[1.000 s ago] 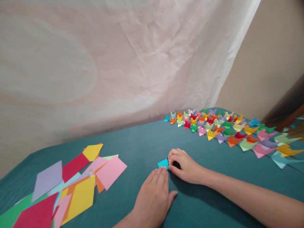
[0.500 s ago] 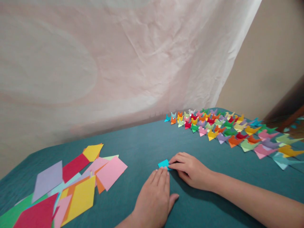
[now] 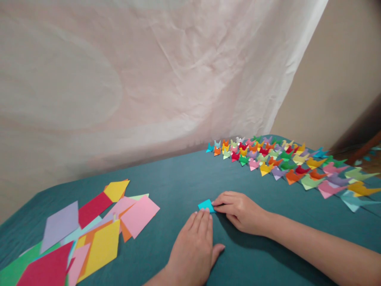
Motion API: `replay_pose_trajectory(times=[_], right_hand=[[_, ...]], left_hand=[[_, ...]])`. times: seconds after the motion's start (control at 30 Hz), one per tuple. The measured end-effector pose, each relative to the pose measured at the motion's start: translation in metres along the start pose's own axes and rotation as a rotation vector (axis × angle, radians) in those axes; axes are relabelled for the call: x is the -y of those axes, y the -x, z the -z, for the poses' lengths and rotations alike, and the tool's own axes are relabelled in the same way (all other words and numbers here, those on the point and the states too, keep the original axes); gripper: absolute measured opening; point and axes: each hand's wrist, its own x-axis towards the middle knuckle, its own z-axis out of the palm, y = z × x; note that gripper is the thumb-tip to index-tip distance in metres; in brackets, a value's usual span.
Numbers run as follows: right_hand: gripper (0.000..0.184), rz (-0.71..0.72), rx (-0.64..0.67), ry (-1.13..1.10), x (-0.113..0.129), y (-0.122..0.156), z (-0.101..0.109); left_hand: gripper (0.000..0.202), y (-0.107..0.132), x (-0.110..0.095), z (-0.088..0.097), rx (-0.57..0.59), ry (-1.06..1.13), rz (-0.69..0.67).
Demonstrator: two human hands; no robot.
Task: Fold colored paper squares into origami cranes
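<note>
A small folded piece of bright blue paper (image 3: 206, 204) lies flat on the dark green tabletop (image 3: 178, 180). My left hand (image 3: 195, 240) rests palm down with its fingers stretched out and its thumb apart, the fingertips pressing on the paper's near edge. At the paper's right corner, my right hand (image 3: 241, 211) pinches the edge between thumb and fingers. The near part of the paper is hidden under my left fingertips.
Loose coloured paper sheets, among them a pink sheet (image 3: 141, 216) and a yellow sheet (image 3: 102, 248), overlap on the left. Several rows of folded paper birds (image 3: 266, 169) stand at the back right. A pale cloth (image 3: 166, 79) hangs behind the table.
My right hand has shifted slightly right, toward the paper's right corner, uncovering more of the blue paper. My left hand stays in place.
</note>
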Motion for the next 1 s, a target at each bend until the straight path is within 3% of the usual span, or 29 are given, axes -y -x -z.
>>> replay_pose_trajectory(times=[0.33,1.0], right_hand=[[0.032,0.149,0.081,0.144,-0.0035,0.0046,0.0047],[0.025,0.151,0.067,0.229,-0.0013,0.0038,0.0015]], left_hand=[[0.056,-0.0007,-0.0011,0.0067,0.066,-0.032,0.001],[0.057,-0.0028,-0.0006,0.0083,0.100,0.005,0.025]])
